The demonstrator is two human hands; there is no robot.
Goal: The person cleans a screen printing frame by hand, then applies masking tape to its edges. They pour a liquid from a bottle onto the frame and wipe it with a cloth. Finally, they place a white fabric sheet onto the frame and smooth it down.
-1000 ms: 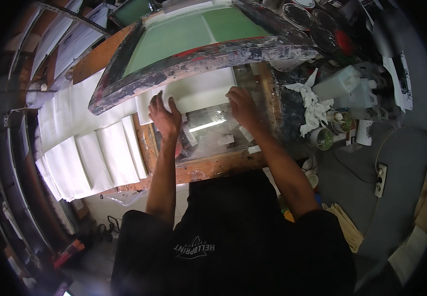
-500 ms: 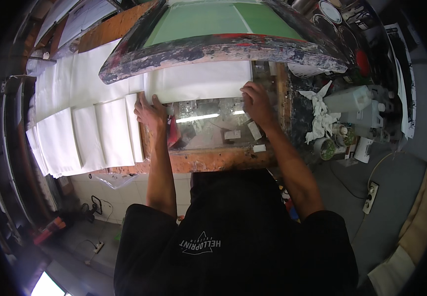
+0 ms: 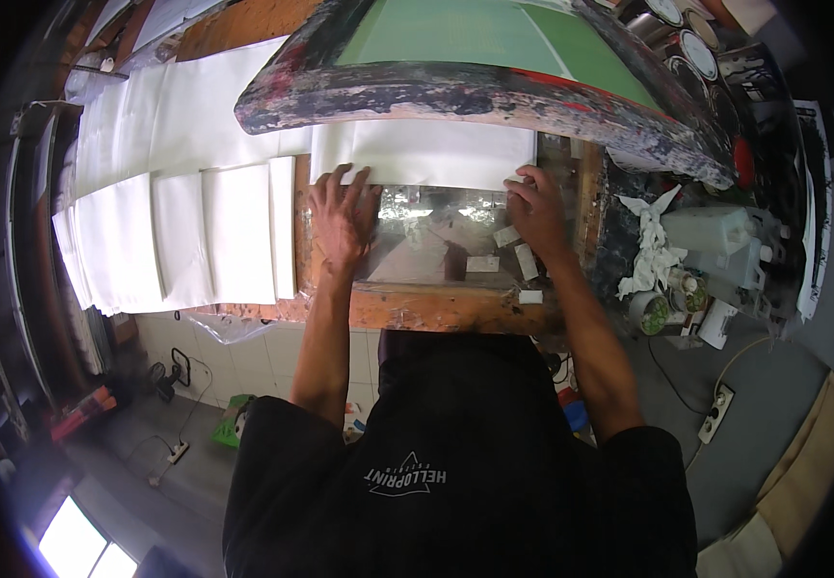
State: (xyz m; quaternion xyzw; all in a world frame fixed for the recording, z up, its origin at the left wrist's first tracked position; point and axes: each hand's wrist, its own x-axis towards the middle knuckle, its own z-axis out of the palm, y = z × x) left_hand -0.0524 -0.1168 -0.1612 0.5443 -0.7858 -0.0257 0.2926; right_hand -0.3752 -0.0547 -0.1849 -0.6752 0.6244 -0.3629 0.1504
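Left hand: The left hand (image 3: pixel 344 222) spreads its fingers, tips at the white paper's (image 3: pixel 426 154) near left corner.
Right hand: Thumb and forefinger of the right hand (image 3: pixel 539 207) meet the near right corner; whether they pinch it, one cannot tell.
Paper: On the glass tabletop (image 3: pixel 417 260), its far part hidden beneath the raised frame (image 3: pixel 475 101).
Direction: Near edge faces the person; the visible strip runs left to right, though the true long axis is hidden.
Progress: Paper apparently laid flat; hands not yet clear, frame not down.
Left side: More white sheets (image 3: pixel 181 241) lie overlapped.
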